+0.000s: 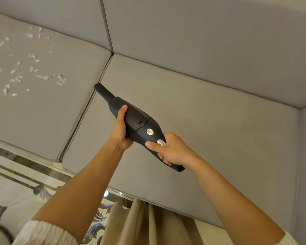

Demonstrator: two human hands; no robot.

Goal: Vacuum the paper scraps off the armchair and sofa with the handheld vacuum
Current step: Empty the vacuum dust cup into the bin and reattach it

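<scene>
The right hand (pixel 173 151) gripped the handle of the black handheld vacuum (pixel 136 124), thumb on a silver button, while the left hand (pixel 120 129) held its body above the grey sofa (pixel 210 106). Paper scraps (pixel 25 68) lay well apart on the left cushion; a low, slow nozzle (pixel 102 91) pass would likely serve best.

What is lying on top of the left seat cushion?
Torn white paper scraps lie scattered across the left seat cushion. The handheld vacuum, held by the left hand and right hand, hangs over the right cushion; its nozzle covers no scraps.
</scene>
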